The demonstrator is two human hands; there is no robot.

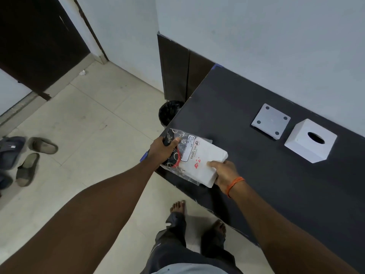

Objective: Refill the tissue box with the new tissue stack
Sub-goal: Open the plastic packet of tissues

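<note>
A white tissue stack (205, 161) sits partly inside a clear plastic wrapper (181, 147) with black and red print, at the near left corner of the dark table (246, 119). My left hand (163, 150) grips the wrapper's black end. My right hand (225, 174), with an orange thread on the wrist, holds the white stack at its bare end. The white cube tissue box (311, 140), with an oval slot on top, stands at the table's right. Its flat white base plate (270, 121), with dark round feet at the corners, lies just left of the box.
A black-lined waste bin (169, 112) stands on the floor past the table's left edge. Several sandals (29, 155) lie on the tiled floor at the left. My bare feet (178, 207) are beside the table's front edge. A white wall runs behind the table.
</note>
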